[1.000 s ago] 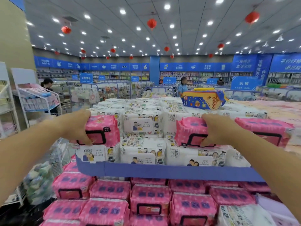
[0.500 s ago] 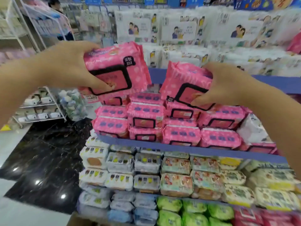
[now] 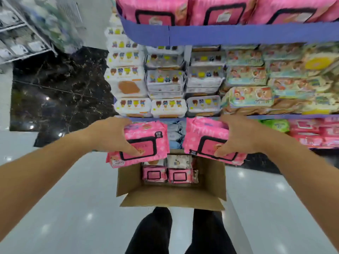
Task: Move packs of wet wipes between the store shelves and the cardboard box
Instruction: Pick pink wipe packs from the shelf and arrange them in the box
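My left hand [image 3: 111, 136] grips a pink pack of wet wipes [image 3: 150, 143] with a black-framed lid. In my right hand [image 3: 240, 138] is a second pink pack [image 3: 203, 142] of the same kind. Both packs hang side by side just above the far end of an open cardboard box [image 3: 172, 197] on the floor in front of my feet. Inside the box lie two pink packs [image 3: 155, 174] and, behind them, white packs [image 3: 178, 161]. Pink packs [image 3: 216, 10] fill the shelf above the blue shelf edge [image 3: 229, 34].
Lower shelves hold white cartoon-print packs [image 3: 165, 79], green-and-peach packs [image 3: 251, 96] and more pink packs [image 3: 311, 132] at the right. A wire rack [image 3: 20, 37] stands at the upper left. The floor is glossy white tile with a black marble patch [image 3: 60, 92].
Both hands carried their pink packs down from the top shelf to just above the box, and my view tilted down from the store hall to the floor.
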A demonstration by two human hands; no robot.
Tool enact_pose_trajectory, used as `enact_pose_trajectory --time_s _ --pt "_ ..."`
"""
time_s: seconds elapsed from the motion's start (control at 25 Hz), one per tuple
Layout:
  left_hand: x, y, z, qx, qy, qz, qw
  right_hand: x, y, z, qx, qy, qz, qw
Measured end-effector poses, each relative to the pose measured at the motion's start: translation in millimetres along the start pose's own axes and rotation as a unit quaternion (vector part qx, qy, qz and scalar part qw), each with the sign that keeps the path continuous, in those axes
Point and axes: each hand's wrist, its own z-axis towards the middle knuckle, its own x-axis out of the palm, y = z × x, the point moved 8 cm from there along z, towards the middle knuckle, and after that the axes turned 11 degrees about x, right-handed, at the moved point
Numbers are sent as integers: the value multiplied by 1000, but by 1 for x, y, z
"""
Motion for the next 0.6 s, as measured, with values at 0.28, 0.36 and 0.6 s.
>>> enact_pose_trajectory --time_s 0.28,0.36,0.6 --pt "228 79 103 -31 127 -66 989 228 -5 107 -2 124 -12 992" --pt "285 100 140 -41 137 -74 987 289 -11 146 5 139 2 990" --pt "402 177 270 -32 109 -33 993 444 -34 289 62 139 67 986"
